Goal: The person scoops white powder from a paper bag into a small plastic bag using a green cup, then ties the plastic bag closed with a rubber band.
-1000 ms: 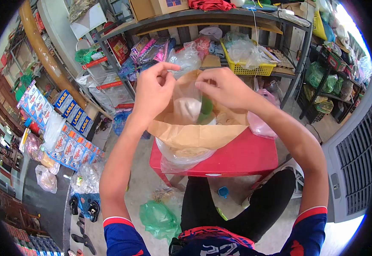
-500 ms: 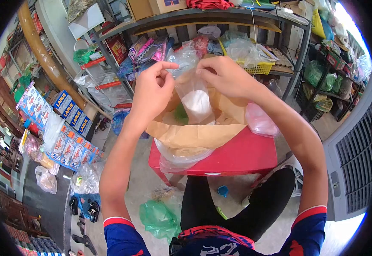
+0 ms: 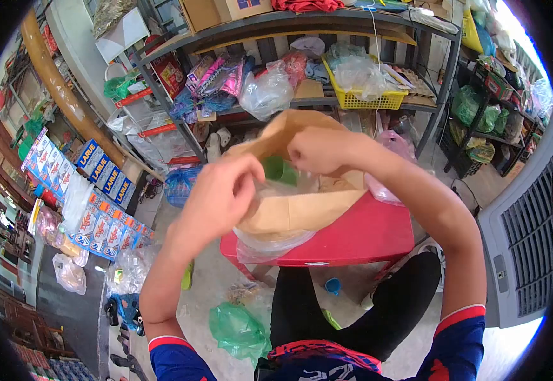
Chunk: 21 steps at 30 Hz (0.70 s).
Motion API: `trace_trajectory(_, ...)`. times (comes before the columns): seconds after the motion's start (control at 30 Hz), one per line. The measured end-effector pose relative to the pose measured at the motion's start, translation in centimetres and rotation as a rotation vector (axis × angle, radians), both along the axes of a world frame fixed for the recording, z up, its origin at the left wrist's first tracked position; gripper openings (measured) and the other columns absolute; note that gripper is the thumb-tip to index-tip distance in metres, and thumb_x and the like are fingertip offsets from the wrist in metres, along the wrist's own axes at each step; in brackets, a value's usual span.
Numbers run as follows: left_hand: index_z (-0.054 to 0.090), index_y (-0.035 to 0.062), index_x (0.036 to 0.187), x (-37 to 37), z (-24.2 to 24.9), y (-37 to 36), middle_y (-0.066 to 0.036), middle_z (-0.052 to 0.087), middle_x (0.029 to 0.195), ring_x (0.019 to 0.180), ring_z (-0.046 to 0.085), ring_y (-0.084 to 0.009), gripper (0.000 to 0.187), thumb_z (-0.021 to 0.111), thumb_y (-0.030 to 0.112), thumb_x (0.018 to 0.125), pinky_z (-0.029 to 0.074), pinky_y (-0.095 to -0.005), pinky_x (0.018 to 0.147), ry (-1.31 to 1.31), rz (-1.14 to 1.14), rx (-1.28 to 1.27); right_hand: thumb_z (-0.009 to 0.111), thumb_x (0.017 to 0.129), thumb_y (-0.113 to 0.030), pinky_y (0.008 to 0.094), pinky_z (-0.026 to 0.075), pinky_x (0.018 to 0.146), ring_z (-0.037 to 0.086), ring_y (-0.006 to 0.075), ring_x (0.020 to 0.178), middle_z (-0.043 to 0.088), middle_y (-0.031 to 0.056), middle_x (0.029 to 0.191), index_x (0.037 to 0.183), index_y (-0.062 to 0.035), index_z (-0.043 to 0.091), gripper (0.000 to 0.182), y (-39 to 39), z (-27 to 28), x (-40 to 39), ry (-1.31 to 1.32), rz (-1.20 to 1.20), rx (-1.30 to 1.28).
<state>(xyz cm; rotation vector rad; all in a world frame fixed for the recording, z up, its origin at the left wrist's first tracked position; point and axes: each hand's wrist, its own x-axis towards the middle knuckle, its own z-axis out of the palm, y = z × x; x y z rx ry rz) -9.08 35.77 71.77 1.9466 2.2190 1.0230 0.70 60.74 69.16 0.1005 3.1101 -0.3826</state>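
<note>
A brown paper sack with a clear plastic liner stands with its mouth open on a red plastic stool. My left hand is at the sack's left rim, fingers curled towards the thumb; what they grip is hidden. Inside the mouth, my right hand is closed in a pinch at the top of a clear plastic bag, which is mostly hidden by the sack's front wall. A green object, perhaps a cup or scoop, shows inside the sack between my hands.
A pink plastic bag is at the stool's right. Behind stands a metal shelf with a yellow basket and plastic bags. Beer cartons are stacked left; an air cooler is right. A green bag and blue cup lie on the floor.
Both hands have moved down, and the clear bag of white contents, held up above the sack before, is now down inside it. The green object shows more fully.
</note>
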Motion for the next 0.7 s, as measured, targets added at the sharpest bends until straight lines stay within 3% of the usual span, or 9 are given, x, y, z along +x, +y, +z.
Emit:
trace_trajectory(0.13, 0.075, 0.0023, 0.103, 1.2, -1.1, -1.3, -0.017, 0.06, 0.089, 0.078, 0.065, -0.036, 0.02, 0.062, -0.001, 0.089, 0.051, -0.044, 0.068, 0.234, -0.045, 0.017, 0.075, 0.088, -0.024, 0.0473, 0.058, 0.085, 0.074, 0.0394, 0.09, 0.076, 0.0225, 0.101, 0.095, 0.0007, 0.075, 0.026, -0.2, -2.4, -2.0, -0.127, -0.031, 0.106)
trace_trajectory(0.17, 0.075, 0.0032, 0.107, 1.5, -1.2, -1.7, -0.016, 0.06, 0.09, 0.081, 0.065, -0.0372, 0.022, 0.063, 0.0, 0.089, 0.052, -0.0454, 0.07, 0.233, -0.015, -0.023, 0.076, 0.086, -0.023, 0.0478, 0.058, 0.086, 0.074, 0.0396, 0.091, 0.076, 0.0227, 0.101, 0.097, 0.001, 0.075, 0.027, -0.3, -2.7, -2.4, -0.126, -0.018, 0.121)
trace_trajectory(0.27, 0.075, 0.0054, 0.117, 2.5, -0.8, -2.6, -0.016, 0.059, 0.093, 0.084, 0.065, -0.039, 0.03, 0.064, 0.001, 0.09, 0.053, -0.0483, 0.073, 0.248, 0.046, -0.149, 0.08, 0.084, -0.027, 0.0459, 0.06, 0.084, 0.075, 0.0373, 0.096, 0.076, 0.0227, 0.104, 0.11, 0.0023, 0.075, 0.04, 0.8, -4.4, -2.9, 0.256, 0.206, 0.175)
trace_trajectory(0.37, 0.073, 0.0067, 0.122, 2.8, -0.9, -3.1, -0.015, 0.058, 0.093, 0.083, 0.065, -0.0379, 0.034, 0.064, 0.001, 0.09, 0.054, -0.0482, 0.073, 0.269, 0.042, -0.256, 0.085, 0.079, -0.034, 0.047, 0.059, 0.088, 0.074, 0.0385, 0.101, 0.074, 0.024, 0.111, 0.122, 0.0045, 0.067, 0.061, 0.0, -3.8, -2.7, 0.013, 0.075, 0.053)
trace_trajectory(0.4, 0.072, 0.0071, 0.123, 2.9, -1.0, -3.2, -0.014, 0.058, 0.094, 0.082, 0.065, -0.0374, 0.035, 0.064, 0.001, 0.09, 0.054, -0.0478, 0.073, 0.258, 0.03, -0.268, 0.088, 0.074, -0.038, 0.0478, 0.059, 0.089, 0.074, 0.0393, 0.099, 0.074, 0.0254, 0.108, 0.12, 0.0058, 0.068, 0.067, -0.6, -2.8, -1.8, 0.098, 0.077, 0.012)
trace_trajectory(0.5, 0.072, 0.0069, 0.124, 3.4, -0.9, -3.6, -0.013, 0.057, 0.094, 0.08, 0.066, -0.0355, 0.035, 0.066, 0.001, 0.089, 0.054, -0.0465, 0.071, 0.227, -0.011, -0.312, 0.084, 0.077, -0.031, 0.0484, 0.059, 0.088, 0.074, 0.0393, 0.099, 0.075, 0.0255, 0.106, 0.109, 0.0047, 0.072, 0.049, -0.4, -4.9, -1.8, 0.311, 0.078, 0.162)
trace_trajectory(0.7, 0.065, 0.0035, 0.121, 2.8, -1.6, -3.4, -0.013, 0.057, 0.099, 0.082, 0.069, -0.0348, 0.038, 0.069, 0.001, 0.083, 0.057, -0.0465, 0.069, 0.233, -0.131, -0.363, 0.073, 0.082, -0.018, 0.0485, 0.059, 0.087, 0.073, 0.04, 0.1, 0.075, 0.0231, 0.109, 0.105, 0.0025, 0.071, 0.031, -0.5, -5.1, -3.2, 0.148, -0.046, 0.069)
